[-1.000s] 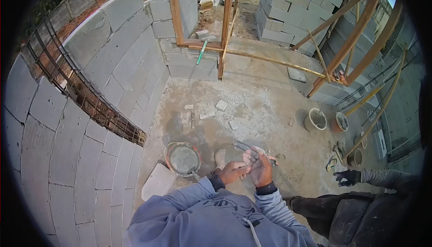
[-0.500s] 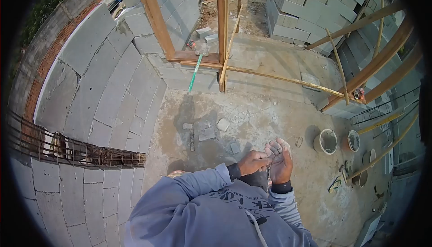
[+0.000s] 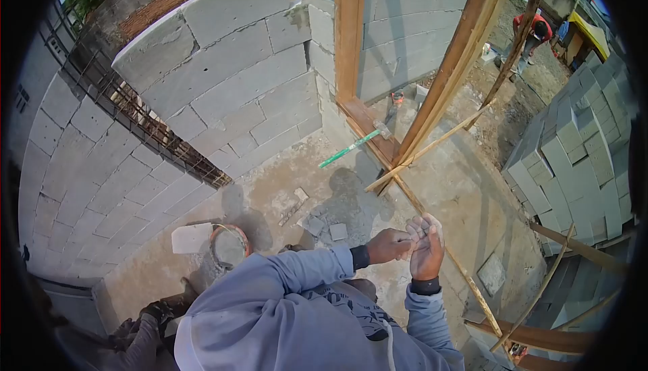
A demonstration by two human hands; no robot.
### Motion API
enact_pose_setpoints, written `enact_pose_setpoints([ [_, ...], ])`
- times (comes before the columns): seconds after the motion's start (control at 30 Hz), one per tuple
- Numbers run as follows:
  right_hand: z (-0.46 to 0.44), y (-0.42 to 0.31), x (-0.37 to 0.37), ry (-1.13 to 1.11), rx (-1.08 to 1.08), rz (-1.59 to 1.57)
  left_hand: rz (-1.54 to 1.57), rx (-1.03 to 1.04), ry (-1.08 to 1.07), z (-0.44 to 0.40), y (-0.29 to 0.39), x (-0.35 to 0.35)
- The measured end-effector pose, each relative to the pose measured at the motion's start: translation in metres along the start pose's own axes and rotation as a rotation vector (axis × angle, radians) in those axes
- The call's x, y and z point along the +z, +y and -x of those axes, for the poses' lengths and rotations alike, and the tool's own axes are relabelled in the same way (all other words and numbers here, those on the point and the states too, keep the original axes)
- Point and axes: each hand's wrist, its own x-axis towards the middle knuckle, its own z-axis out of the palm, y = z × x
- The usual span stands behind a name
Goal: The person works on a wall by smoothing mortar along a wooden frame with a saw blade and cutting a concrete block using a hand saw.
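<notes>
In front of the chest, my left hand is closed, its fingertips pressed together beside the fingers of my right hand; whatever it pinches is too small to make out. My right hand is turned palm up with its fingers raised and slightly bent, and no object shows in it. Pale dust coats its fingers. Beyond both hands, a hammer with a green handle rests on the wooden frame's sill, its handle jutting inward. Block pieces lie on the floor near my left hand.
A mortar bucket stands beside a pale slab. At lower left is a co-worker's gloved hand. Block walls with a rebar cage rise at left. Wooden poles cross at right. A person in red bends outside.
The view has swung right, so the sill and hammer appear nearer the centre and the buckets at right are gone from view. Both hands stay close together.
</notes>
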Motion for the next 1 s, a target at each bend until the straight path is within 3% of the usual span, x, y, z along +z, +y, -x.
enact_pose_setpoints([
  [0.1,-0.037,0.000,-0.001,-0.103,0.102,-0.163,-0.044,-0.120,0.161,-0.010,0.003,-0.007],
  [0.3,-0.066,0.026,0.008,-0.136,0.373,-0.336,0.200,0.023,0.244,-0.002,-0.009,-0.029],
  [0.4,-0.079,0.032,0.019,-0.191,0.443,-0.343,0.195,-0.064,0.321,0.003,-0.006,-0.038],
  [0.6,-0.090,0.056,0.047,-0.360,0.428,-0.070,0.192,-0.028,0.550,0.018,-0.019,-0.053],
  [0.73,-0.085,0.073,0.074,-0.359,0.465,-0.045,0.198,-0.038,0.648,0.042,-0.011,-0.067],
  [1.0,-0.073,0.146,0.155,-0.486,0.454,0.206,-0.054,0.003,0.804,0.109,-0.040,-0.133],
])
